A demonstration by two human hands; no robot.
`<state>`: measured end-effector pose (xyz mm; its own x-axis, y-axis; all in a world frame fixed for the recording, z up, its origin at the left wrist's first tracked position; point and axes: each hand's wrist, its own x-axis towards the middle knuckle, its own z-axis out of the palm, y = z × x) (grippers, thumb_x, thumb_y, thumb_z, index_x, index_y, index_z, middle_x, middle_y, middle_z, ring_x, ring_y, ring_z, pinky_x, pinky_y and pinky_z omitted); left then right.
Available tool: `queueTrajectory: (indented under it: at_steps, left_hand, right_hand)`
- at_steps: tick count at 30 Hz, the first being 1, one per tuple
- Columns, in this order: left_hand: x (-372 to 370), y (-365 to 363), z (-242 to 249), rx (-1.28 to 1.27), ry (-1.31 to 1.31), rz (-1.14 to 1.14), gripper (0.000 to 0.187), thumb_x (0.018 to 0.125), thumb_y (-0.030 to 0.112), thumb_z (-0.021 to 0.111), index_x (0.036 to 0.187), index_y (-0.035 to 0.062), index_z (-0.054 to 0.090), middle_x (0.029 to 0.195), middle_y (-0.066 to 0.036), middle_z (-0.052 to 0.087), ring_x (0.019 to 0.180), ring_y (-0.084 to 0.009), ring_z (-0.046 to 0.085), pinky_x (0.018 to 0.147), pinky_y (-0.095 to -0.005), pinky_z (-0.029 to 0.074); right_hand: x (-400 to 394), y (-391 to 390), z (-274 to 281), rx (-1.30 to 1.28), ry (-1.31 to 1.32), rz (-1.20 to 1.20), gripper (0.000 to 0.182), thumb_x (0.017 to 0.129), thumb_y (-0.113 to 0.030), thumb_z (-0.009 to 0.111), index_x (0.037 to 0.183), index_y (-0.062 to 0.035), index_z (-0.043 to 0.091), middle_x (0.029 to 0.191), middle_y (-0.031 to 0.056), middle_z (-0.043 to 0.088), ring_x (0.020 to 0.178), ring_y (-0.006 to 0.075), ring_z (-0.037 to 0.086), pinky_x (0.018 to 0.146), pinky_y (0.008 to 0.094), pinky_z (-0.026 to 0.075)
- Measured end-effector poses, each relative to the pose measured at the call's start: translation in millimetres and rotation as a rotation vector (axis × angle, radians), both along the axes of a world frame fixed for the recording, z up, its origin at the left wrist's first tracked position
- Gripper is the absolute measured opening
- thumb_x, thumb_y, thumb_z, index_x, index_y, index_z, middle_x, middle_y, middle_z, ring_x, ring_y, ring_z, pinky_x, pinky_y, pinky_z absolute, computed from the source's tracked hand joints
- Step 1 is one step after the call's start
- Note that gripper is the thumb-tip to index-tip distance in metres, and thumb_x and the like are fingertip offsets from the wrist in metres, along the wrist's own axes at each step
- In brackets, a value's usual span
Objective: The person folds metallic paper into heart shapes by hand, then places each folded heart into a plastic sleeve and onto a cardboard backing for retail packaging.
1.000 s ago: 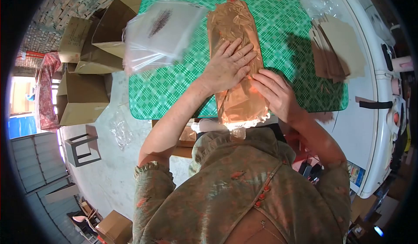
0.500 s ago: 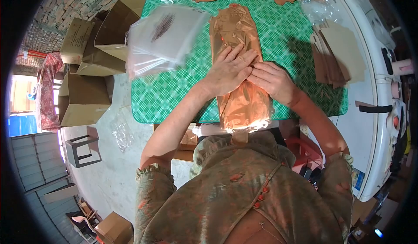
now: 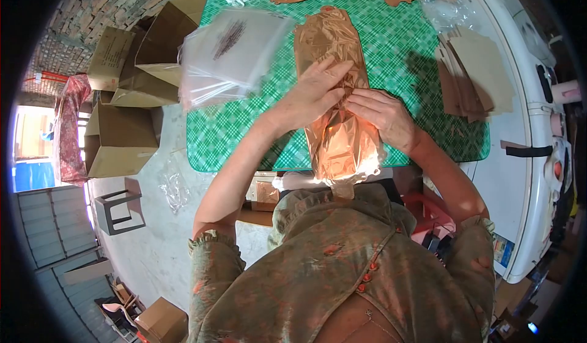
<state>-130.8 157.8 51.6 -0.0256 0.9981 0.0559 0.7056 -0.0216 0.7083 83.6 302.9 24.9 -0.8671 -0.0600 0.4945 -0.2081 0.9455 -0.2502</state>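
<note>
Apparently flattening copper-coloured foil (image 3: 339, 150) at frame centre: pressing with flat, unclenched left hand (image 3: 310, 95), pinching or merely touching with bent right hand (image 3: 387, 117), hard to tell. Probably calls for even smoothing next.

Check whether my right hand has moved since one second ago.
Yes: against the green table, your right hand shifted farther from you and slightly left.

Foil (image 3: 342, 140) lies mid-worktop (image 3: 235, 141), overhanging the near edge. Left of it, bags (image 3: 244, 52) overlap the left edge; right, cards (image 3: 480, 77) straddle the right edge, wrap (image 3: 448, 10) behind them. Boxes (image 3: 127, 140) stand beyond the left edge.
</note>
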Motion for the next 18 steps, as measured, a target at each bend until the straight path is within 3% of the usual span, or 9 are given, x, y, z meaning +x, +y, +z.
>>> queueTrajectory:
  at_steps: [7, 10, 18]
  left_hand:
    - [-28.4, -42.9, -4.5, 0.185, 0.284, -0.001, 0.063, 0.099, 0.004, 0.064, 0.159, 0.0112, 0.048, 0.161, -0.012, 0.052, 0.152, -0.0359, 0.043, 0.130, -0.0517, 0.029]
    - [-25.9, -67.3, -1.1, 0.189, 0.371, 0.008, 0.060, 0.097, 0.004, 0.067, 0.154, 0.0085, 0.051, 0.159, -0.013, 0.054, 0.150, -0.0362, 0.047, 0.128, -0.0523, 0.033]
    - [-7.2, -95.2, -1.6, 0.172, 0.341, 0.018, 0.065, 0.092, 0.011, 0.073, 0.154, 0.0056, 0.051, 0.159, -0.016, 0.052, 0.151, -0.0364, 0.046, 0.128, -0.0521, 0.034]
  right_hand:
    - [2.7, 0.4, -2.8, -0.028, -0.017, -0.004, 0.035, 0.085, -0.006, 0.069, 0.119, -0.0001, 0.076, 0.130, 0.0151, 0.073, 0.126, 0.0306, 0.067, 0.105, 0.0407, 0.057]
    - [2.6, -0.6, -1.7, -0.047, -0.022, -0.016, 0.035, 0.085, -0.006, 0.069, 0.119, -0.0004, 0.076, 0.130, 0.0149, 0.073, 0.126, 0.0306, 0.067, 0.105, 0.0405, 0.057]
    - [2.2, -1.3, 3.0, -0.169, -0.071, -0.016, 0.039, 0.086, -0.004, 0.068, 0.125, -0.0002, 0.074, 0.132, 0.0157, 0.073, 0.128, 0.0334, 0.067, 0.108, 0.0420, 0.055]
